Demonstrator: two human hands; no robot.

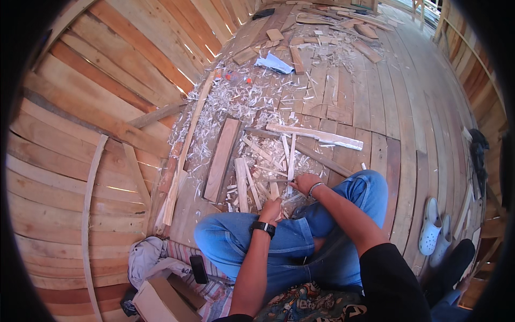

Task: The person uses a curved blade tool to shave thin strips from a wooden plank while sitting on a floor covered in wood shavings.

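Cardboard box [150, 300], lower left, beside a striped cloth [179, 248]; phone [198, 269], dark, lying on that cloth, presumably to keep it off the litter; long pale strip [193, 131], on the plank floor [424, 129], running near the wall; brown board [221, 161], flat, aslant, just right of the strip; pale slat [241, 185], lying lengthwise to the left of the work, near enough to be reached from the seat; left hand [272, 209], low between the bent knees, fingers closed on the lower end of a short pale stick [274, 189], apparently to steady it, its far end left bare; thin blade [280, 180], crosswise at that bare end, whether touching cannot be told; right hand [306, 183], closed in a fist on the blade's handle, to the right of the stick, which seems to keep those fingers out of the edge's line; wood chips [265, 147], scattered just beyond both hands, likely where cuttings drop; long pale board [316, 136], across the floor beyond the chips; pair of pale clogs [430, 228], far right, off the feet and well apart from the chips.
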